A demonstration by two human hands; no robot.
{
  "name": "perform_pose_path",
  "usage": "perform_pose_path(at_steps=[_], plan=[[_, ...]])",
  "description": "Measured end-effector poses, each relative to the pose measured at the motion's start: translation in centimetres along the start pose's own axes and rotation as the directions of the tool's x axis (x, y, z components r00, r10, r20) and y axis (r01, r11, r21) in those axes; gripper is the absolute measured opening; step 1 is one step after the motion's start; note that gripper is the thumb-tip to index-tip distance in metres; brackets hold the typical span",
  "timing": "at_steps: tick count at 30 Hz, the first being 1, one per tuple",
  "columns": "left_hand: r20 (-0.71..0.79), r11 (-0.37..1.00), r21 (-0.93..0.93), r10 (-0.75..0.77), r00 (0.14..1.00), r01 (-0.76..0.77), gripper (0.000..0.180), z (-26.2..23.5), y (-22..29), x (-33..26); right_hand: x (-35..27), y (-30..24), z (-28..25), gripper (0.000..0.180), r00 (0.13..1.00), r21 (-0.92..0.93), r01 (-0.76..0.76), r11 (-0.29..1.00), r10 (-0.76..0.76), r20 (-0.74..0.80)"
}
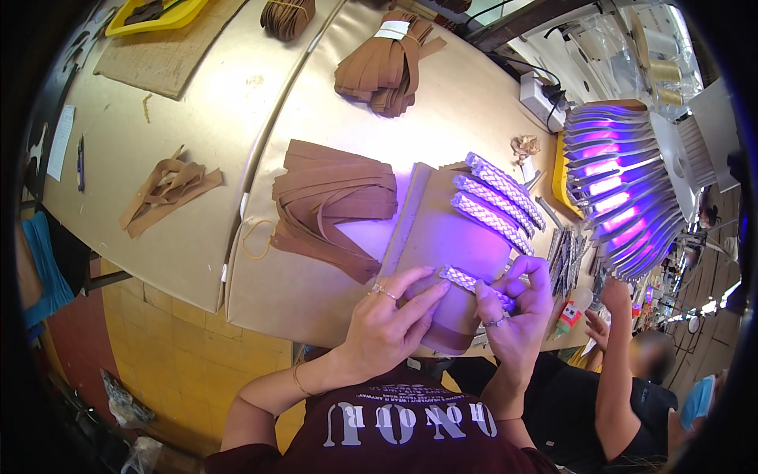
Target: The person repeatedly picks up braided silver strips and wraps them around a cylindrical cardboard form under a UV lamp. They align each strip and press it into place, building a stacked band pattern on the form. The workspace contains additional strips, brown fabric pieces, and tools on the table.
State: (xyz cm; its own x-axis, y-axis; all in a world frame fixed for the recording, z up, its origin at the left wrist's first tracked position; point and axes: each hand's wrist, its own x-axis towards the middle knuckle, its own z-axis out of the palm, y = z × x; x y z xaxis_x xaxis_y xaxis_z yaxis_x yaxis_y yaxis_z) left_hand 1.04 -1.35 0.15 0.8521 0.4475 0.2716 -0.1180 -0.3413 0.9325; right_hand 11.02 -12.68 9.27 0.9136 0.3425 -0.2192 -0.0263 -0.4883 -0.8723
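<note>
Upper left of the frame: a yellow tray (158, 16) on a burlap mat (166, 55), then loose brown strips (166, 189) lying on the tan table (197, 118). None of it near our hands.

Centre: a fanned pile of brown strips (332, 205), and a tied bundle of strips (387, 67) at the top edge.

Lower centre: our left hand (391, 320) lies palm down, fingers stretched toward the right, fingertips pressing the near end of a braided strip (474, 283). The fingers are fairly flat and close together, with rings on two of them.

That braided strip sits at the lower centre-right, on a brown board (442, 237), glowing pale under violet light. We judge it light, soft and floppy, with a woven surface that grips well; it is not fragile, but it likely twists if held at one end only. Best taken at both ends, or pinched along the edges.

Just right of it: our right hand (517, 308) curls over the strip's far end, thumb and forefinger pinching it, wrist bent inward.

Above on the board: three more braided strips (497, 201) side by side.

Right of the frame: a ribbed lamp (624, 189) shining violet. Lower right: another person's hand (596, 324) near a small bottle (570, 314).
</note>
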Motion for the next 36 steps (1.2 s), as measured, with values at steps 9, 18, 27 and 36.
perform_pose_path(at_steps=[9, 18, 27, 36], plan=[[-0.005, 1.0, -0.007, -0.004, 1.0, 0.004, 0.036, 0.0, 0.0, 0.1, -0.1, 0.2, 0.3, 0.03, 0.999, -0.016, 0.031, 0.999, -0.031, -0.031], [-0.01, 0.999, -0.023, -0.034, 0.999, 0.033, 0.038, 0.2, 0.2, 0.4, 0.1, 1.1, -0.4, 0.034, 0.997, -0.161, 0.074, 0.984, -0.072, 0.015], [0.115, 0.995, 0.094, -0.03, 0.993, 0.019, 0.049, -0.7, 0.5, 0.9, 0.2, 0.1, -3.4, 0.024, 0.994, -0.397, 0.076, 0.915, -0.04, 0.099], [0.133, 0.987, 0.156, -0.046, 0.99, 0.025, 0.038, -0.6, 1.5, 1.4, 0.0, 1.4, -5.2, 0.019, 0.992, -0.297, 0.019, 0.955, 0.02, 0.128]])
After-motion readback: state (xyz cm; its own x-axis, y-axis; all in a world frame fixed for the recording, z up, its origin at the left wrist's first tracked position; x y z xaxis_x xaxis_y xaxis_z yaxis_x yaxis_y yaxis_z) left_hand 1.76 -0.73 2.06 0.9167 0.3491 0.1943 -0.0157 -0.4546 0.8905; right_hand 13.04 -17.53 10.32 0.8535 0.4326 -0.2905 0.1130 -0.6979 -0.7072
